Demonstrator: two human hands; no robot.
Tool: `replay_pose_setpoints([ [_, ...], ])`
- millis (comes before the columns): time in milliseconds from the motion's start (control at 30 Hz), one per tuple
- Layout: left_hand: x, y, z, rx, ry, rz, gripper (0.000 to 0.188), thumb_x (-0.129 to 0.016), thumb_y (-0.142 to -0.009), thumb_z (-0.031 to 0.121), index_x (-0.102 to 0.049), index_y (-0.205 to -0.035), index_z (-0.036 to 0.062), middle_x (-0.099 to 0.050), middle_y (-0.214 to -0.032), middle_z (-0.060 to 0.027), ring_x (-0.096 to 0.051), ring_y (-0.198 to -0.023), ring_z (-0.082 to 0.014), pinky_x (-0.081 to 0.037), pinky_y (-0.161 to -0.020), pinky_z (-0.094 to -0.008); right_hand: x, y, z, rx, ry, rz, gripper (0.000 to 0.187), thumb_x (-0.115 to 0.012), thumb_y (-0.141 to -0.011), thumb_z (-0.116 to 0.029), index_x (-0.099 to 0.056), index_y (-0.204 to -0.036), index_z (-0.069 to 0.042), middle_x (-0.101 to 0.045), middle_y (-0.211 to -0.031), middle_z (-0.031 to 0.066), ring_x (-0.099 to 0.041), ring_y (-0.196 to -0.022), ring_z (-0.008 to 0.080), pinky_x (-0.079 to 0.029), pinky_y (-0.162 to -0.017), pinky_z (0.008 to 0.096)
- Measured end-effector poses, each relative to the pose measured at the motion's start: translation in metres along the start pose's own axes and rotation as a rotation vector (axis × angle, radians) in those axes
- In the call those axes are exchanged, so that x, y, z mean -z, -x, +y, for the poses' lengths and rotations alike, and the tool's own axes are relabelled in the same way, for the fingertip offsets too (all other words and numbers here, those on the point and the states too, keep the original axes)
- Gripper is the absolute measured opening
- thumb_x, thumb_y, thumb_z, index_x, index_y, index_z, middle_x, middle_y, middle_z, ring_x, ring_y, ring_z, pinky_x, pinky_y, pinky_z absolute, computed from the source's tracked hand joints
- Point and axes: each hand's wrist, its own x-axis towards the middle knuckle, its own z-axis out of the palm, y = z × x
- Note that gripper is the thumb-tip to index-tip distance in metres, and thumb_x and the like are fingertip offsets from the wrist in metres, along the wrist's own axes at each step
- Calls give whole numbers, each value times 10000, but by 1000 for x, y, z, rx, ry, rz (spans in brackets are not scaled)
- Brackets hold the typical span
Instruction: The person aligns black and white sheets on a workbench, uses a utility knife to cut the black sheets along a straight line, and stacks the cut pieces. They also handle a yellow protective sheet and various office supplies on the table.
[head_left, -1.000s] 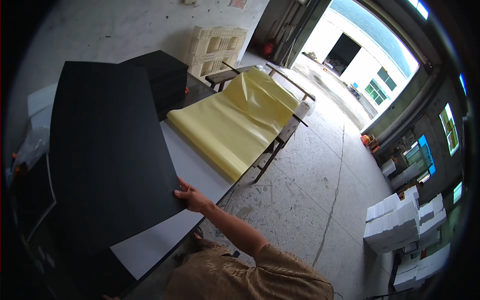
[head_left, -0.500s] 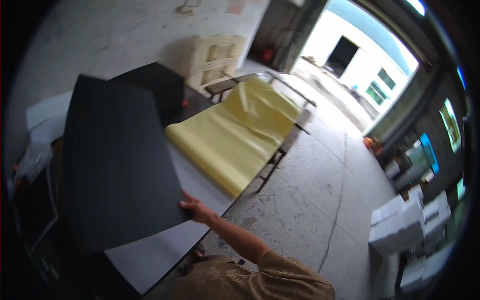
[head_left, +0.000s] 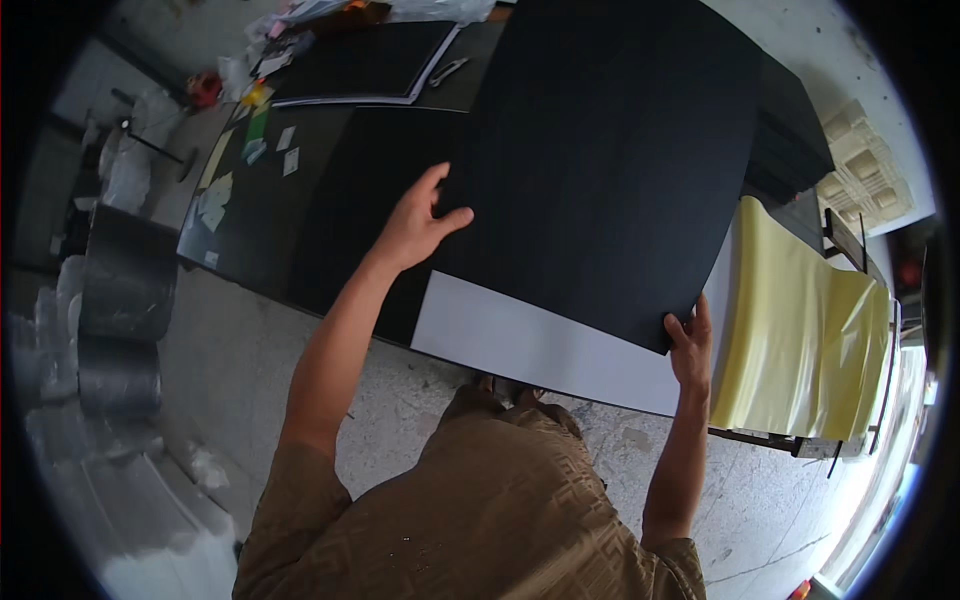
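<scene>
A large black sheet (head_left: pixel 610 160) is tilted up over the worktable. My right hand (head_left: pixel 690 345) pinches its near right corner between thumb and fingers. Beside the sheet's left edge, my left hand (head_left: pixel 415 225) is open, thumb and fingers spread, apparently just off the edge. Under the raised sheet lies a white sheet (head_left: pixel 540 325), showing along the table's near side. Another black sheet (head_left: pixel 370 190) rests flat on the table below my left hand. To the right of the white sheet, glossy yellow film (head_left: pixel 800 330) is spread out with a rounded fold at its left edge.
A stack of black boards (head_left: pixel 795 130) stands at the far right, before a pale pallet (head_left: pixel 870 165). Farther back on the table are a dark-topped pile of sheets (head_left: pixel 365 60), a utility knife (head_left: pixel 449 72) and paper scraps (head_left: pixel 215 200). Wrapped dark rolls (head_left: pixel 125 275) stand left.
The view has swung left, bringing the table's left side and my left hand into sight. My right hand keeps hold of the black sheet's corner.
</scene>
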Motion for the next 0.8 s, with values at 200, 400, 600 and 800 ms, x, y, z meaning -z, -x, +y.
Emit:
replay_pose_setpoints([
  [200, 2, 55, -58, 245, -115, -87, 461, -829, -709, 142, -546, -1056, 34, -551, -736, -34, -534, -666, -119, -467, -614, -292, -4, 21, 44, -126, 483, -40, 940, -680, -740, 137, -142, -1482, -72, -643, -1057, 187, -651, -926, 215, -562, -774, 328],
  [400, 6, 84, -128, 310, -193, -84, 369, -830, -676, 162, -590, -917, 18, -589, -683, -52, -575, -619, -146, -478, -593, -296, -30, 29, 70, -182, 608, 4, 927, -739, -670, 123, -306, -1460, -94, -591, -850, 61, -623, -802, 154, -543, -699, 282],
  [600, 0, 97, -151, 397, -230, -139, 673, -849, -643, 192, -537, -1223, 52, -641, -742, -80, -641, -714, -223, -513, -716, -355, -27, 31, 86, -161, 851, -36, 971, -793, -625, 72, -351, -1466, -127, -529, -774, 10, -547, -684, 110, -495, -623, 261],
  [800, -2, 99, -157, 390, -300, -163, 697, -850, -647, 197, -515, -1246, 71, -643, -764, -76, -639, -767, -244, -513, -745, -389, -28, 41, 92, -220, 833, -1, 977, -802, -621, 57, -351, -1468, -128, -528, -754, 4, -550, -680, 112, -503, -635, 263],
])
